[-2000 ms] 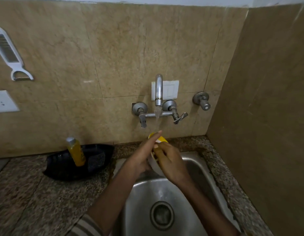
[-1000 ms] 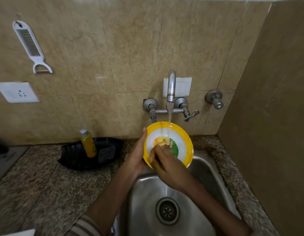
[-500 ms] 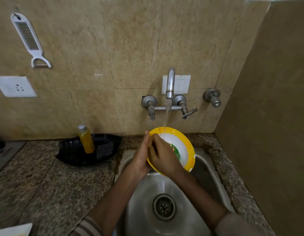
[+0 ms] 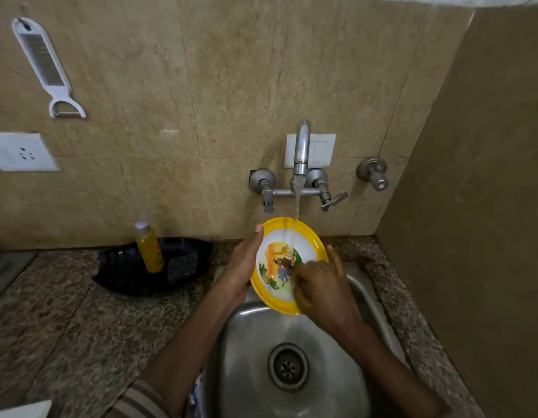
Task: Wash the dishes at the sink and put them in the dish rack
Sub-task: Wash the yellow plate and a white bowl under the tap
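A yellow-rimmed plate [image 4: 278, 260] with a cartoon picture is held tilted over the steel sink [image 4: 246, 357], its face toward me. Water runs from the tap [image 4: 301, 155] onto its upper part. My left hand [image 4: 242, 267] grips the plate's left edge, thumb on the rim. My right hand [image 4: 320, 289] lies on the plate's lower right face, fingers curled, one finger raised, rubbing it. No dish rack is in view.
A black tray [image 4: 126, 273] on the granite counter [image 4: 65, 321] left of the sink holds a yellow soap bottle [image 4: 148, 247] and a dark scrub pad [image 4: 182, 263]. A white peeler [image 4: 46, 63] and a socket [image 4: 20, 152] are on the wall. A side wall [image 4: 472, 206] stands close on the right.
The plate has been turned from edge-on to face me under the running water. My right hand slid from the plate's left side to its lower right.
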